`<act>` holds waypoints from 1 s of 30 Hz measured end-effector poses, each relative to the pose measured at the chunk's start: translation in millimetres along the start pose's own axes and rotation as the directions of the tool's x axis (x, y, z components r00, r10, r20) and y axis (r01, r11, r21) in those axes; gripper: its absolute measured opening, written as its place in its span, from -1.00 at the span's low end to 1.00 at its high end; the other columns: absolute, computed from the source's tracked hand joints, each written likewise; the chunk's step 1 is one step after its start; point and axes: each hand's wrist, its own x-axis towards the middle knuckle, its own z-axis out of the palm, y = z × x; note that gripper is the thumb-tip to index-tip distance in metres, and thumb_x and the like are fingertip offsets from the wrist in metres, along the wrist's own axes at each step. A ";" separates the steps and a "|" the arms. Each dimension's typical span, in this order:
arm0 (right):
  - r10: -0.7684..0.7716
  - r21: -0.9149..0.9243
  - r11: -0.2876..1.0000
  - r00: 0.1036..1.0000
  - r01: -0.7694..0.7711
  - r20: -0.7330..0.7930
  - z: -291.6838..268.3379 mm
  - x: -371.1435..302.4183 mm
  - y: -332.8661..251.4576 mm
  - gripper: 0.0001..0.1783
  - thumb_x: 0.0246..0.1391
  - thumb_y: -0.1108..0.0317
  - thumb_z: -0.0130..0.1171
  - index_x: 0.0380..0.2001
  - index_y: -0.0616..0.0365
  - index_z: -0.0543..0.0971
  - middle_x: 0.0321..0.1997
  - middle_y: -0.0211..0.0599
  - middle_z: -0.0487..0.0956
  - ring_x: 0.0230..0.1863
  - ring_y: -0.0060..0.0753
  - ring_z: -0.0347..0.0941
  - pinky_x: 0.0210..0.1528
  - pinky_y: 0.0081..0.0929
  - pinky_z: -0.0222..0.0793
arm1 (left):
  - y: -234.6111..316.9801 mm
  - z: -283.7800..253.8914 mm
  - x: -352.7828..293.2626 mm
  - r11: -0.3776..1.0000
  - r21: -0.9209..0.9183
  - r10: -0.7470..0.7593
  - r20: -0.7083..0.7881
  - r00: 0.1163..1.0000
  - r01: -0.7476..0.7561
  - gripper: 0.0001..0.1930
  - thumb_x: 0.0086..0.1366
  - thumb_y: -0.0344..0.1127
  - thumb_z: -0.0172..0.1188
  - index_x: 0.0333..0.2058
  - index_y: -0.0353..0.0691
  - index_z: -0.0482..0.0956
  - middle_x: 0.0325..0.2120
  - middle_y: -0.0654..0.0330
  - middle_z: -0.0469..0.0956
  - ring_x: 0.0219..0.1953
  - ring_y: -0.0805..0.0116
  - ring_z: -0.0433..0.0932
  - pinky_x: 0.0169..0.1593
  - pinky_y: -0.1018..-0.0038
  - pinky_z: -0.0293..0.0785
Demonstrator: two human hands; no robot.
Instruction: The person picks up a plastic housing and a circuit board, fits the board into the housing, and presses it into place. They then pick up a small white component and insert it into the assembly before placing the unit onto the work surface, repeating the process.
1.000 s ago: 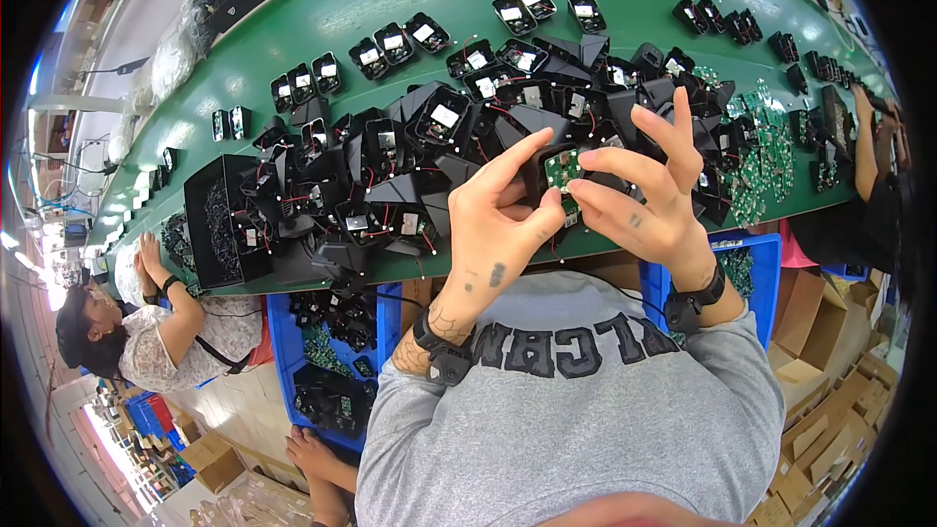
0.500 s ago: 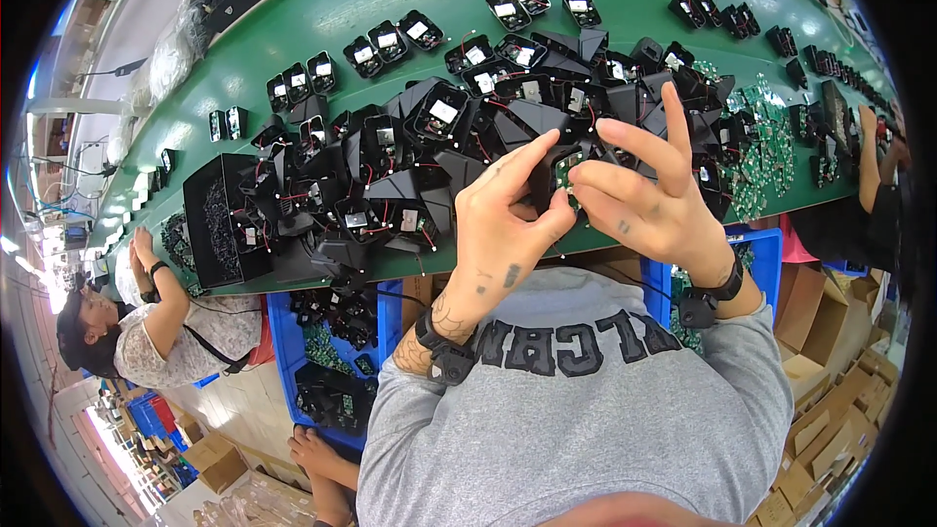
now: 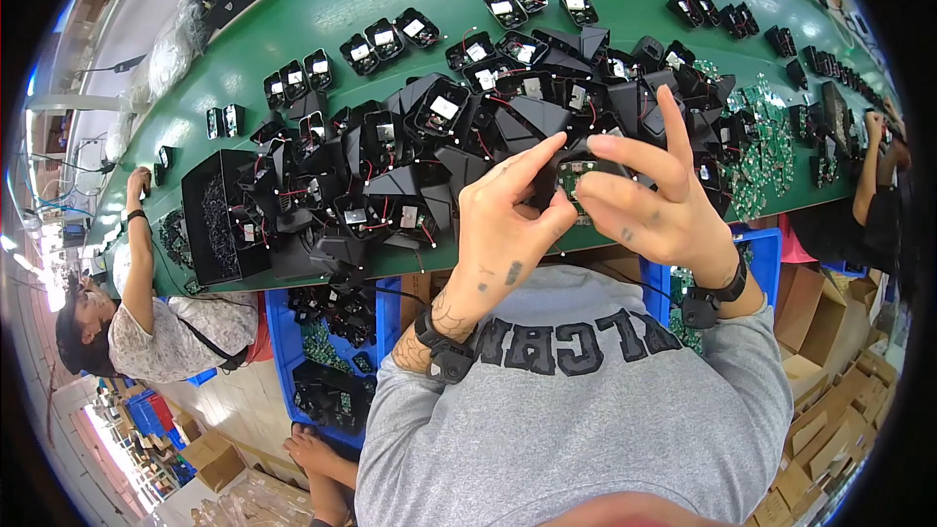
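Observation:
In front of my chest, just above the near edge of the table, I hold a small green circuit board (image 3: pixel 576 176) between both hands. My left hand (image 3: pixel 508 220) grips it at the left side, with thumb and index finger curved round it. From the other side my right hand (image 3: pixel 649 190) pinches it between bent fingers, while one finger points up and away. Part of the board is hidden by my fingertips. Right behind my hands lies a heap of black plastic housings (image 3: pixel 444 112) with white labels and thin red wires.
Loose green circuit boards (image 3: pixel 766 151) are spread to the right. A black box (image 3: pixel 244 224) of small dark parts stands left. Blue crates (image 3: pixel 286 361) sit below the table edge. One person (image 3: pixel 185 332) works at the left, and another person's arm (image 3: pixel 867 171) reaches in at right.
The circuit board has turned so more of its green face shows between my fingers. My hands have barely shifted. The person at the left has stretched an arm farther over the table.

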 end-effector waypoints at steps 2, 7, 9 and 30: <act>0.014 -0.001 1.000 1.000 -0.014 0.017 -1.4 -0.9 -0.4 -0.69 -0.32 0.48 0.35 -0.41 0.05 0.50 -0.17 -0.52 0.49 0.12 -0.21 0.36 0.27 0.48 -0.06 | 1.2 1.5 1.7 1.000 0.019 -0.003 0.016 1.000 0.003 -0.50 0.00 -0.53 0.22 0.01 -0.25 0.52 -0.28 0.14 0.58 -0.41 0.54 0.53 -0.38 0.60 0.53; 0.044 0.051 0.998 0.998 -0.046 0.039 -5.9 2.0 7.2 -0.67 -0.36 0.50 0.35 -0.40 0.07 0.52 -0.19 -0.43 0.50 0.10 -0.13 0.38 0.27 0.34 0.04 | 0.3 4.2 4.9 0.995 -0.094 0.012 -0.001 1.000 -0.012 -0.54 0.03 -0.52 0.20 -0.01 -0.24 0.52 -0.22 0.16 0.54 -0.37 0.52 0.52 -0.36 0.61 0.53; 0.100 0.166 0.981 0.994 -0.104 0.034 3.3 9.9 14.7 -0.66 -0.41 0.52 0.35 -0.40 0.08 0.56 -0.22 -0.35 0.50 0.09 -0.06 0.39 0.23 0.20 0.13 | -13.2 -12.4 5.2 0.988 -0.153 0.001 0.137 0.991 0.021 -0.56 0.15 -0.55 0.15 0.06 -0.27 0.43 -0.07 0.21 0.44 -0.13 0.52 0.51 -0.12 0.61 0.47; 0.419 0.951 0.108 0.881 -0.289 0.220 107.7 12.7 -25.4 -0.92 0.14 0.39 -0.02 -0.39 0.17 0.38 -0.48 -0.33 0.33 0.18 0.06 0.21 0.30 0.10 -0.12 | -20.4 -75.3 -74.3 0.661 -0.750 0.014 0.009 1.000 -0.002 -0.69 0.00 -0.56 0.16 -0.20 -0.38 0.41 -0.30 0.09 0.44 -0.35 0.33 0.56 -0.37 0.42 0.70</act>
